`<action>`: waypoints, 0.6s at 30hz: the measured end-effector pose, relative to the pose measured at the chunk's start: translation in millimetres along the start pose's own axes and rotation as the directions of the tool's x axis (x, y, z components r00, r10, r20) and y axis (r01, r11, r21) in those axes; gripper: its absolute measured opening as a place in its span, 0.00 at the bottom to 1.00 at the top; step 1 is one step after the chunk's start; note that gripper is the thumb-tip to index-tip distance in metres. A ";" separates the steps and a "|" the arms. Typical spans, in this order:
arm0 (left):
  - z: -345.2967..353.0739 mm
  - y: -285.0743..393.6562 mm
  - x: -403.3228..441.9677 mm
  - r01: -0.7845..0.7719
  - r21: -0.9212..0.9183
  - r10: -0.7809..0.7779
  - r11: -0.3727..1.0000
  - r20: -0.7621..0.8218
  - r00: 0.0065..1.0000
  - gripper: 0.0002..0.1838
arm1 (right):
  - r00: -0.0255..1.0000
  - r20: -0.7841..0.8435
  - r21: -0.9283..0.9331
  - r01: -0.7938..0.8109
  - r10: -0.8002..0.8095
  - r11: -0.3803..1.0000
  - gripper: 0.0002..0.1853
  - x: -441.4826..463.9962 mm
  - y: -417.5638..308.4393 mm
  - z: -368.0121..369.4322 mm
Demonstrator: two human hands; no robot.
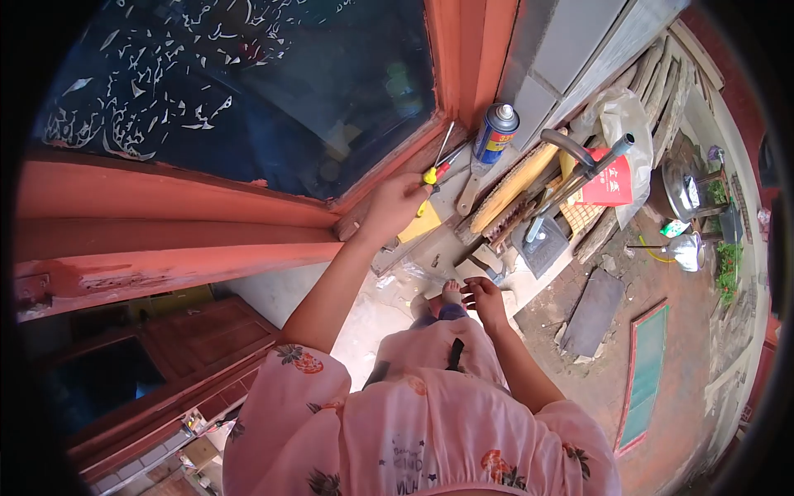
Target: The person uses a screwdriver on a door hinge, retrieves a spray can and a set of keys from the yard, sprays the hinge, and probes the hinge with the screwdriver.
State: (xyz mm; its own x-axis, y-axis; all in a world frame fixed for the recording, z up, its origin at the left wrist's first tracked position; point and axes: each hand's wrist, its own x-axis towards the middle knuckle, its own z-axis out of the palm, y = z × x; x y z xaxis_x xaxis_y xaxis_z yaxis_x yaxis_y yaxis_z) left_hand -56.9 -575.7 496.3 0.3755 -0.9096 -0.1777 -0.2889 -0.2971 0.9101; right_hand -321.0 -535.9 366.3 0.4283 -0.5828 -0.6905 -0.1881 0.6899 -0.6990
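My left hand (395,207) reaches to the window ledge, its fingers closed around a yellow-handled screwdriver (429,176) whose thin shaft points up. Right beside it is a red-handled tool (442,169). A blue and yellow spray can (496,135) stands on the ledge to the right, near a scraper with a wooden handle (469,192). A yellow flat piece (420,223) lies below the left hand. My right hand (485,301) hangs in front of my body, fingers loosely bent and apart, holding nothing.
An orange-red window frame (190,194) surrounds dark glass (314,91) at the upper left. Right of the ledge are wood pieces (517,186), a metal pipe (587,169), a red packet (606,178) and a grey dustpan (542,248). A green-paned frame (643,376) lies on the ground.
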 end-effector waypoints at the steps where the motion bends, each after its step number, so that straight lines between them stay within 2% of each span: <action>1: -1.3 2.9 -19.5 0.000 -0.247 0.003 0.969 0.011 1.000 0.12 | 0.996 0.074 -0.011 0.060 -0.059 0.998 0.12 -6.0 -14.1 7.2; 4: -19.0 41.6 -74.0 0.184 -0.413 -0.121 0.892 0.175 0.977 0.11 | 0.959 0.237 0.035 0.149 -0.153 0.988 0.14 -53.8 -95.8 50.7; 7: -23.7 59.2 -109.6 0.194 -0.487 -0.133 0.852 0.158 0.978 0.12 | 0.854 0.325 0.101 0.396 -0.406 0.913 0.16 -79.8 -127.6 84.3; 10: -21.1 54.4 -128.8 0.060 -0.509 -0.050 0.859 0.032 0.998 0.12 | 0.796 0.453 0.014 0.443 -0.400 0.897 0.15 -92.7 -133.2 99.8; 11: -23.4 50.9 -132.3 0.085 -0.535 -0.067 0.840 0.053 0.996 0.12 | 0.791 0.478 -0.001 0.434 -0.381 0.901 0.15 -93.8 -129.3 101.6; 12: -25.0 48.6 -134.8 0.048 -0.481 -0.057 0.875 -0.004 0.998 0.10 | 0.801 0.498 -0.034 0.402 -0.334 0.915 0.15 -95.1 -125.2 103.0; 14: -30.1 21.5 -130.7 0.050 -0.121 -0.065 0.991 -0.122 0.990 0.12 | 0.843 0.465 -0.188 0.394 -0.271 0.900 0.16 -98.2 -109.4 105.2; 15: -30.8 15.8 -125.1 0.027 0.093 -0.012 0.995 -0.164 0.986 0.12 | 0.846 0.474 -0.260 0.398 -0.243 0.880 0.15 -93.9 -94.2 101.7; 17: -32.3 11.3 -109.3 0.009 0.499 0.116 0.867 -0.218 0.969 0.13 | 0.885 0.439 -0.331 0.320 -0.155 0.888 0.17 -92.4 -71.6 92.8; 18: -30.5 3.8 -95.5 0.007 0.566 0.148 0.824 -0.226 0.963 0.14 | 0.900 0.421 -0.365 0.278 -0.109 0.888 0.18 -91.4 -63.1 88.2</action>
State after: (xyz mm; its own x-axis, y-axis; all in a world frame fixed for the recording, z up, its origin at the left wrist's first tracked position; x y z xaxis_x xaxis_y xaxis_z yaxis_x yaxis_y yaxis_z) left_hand -67.0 -481.1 528.0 0.5181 -0.8540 0.0480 -0.7343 -0.4153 0.5370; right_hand -270.3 -488.3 489.8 0.7785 -0.4191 -0.4672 -0.3705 0.2940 -0.8811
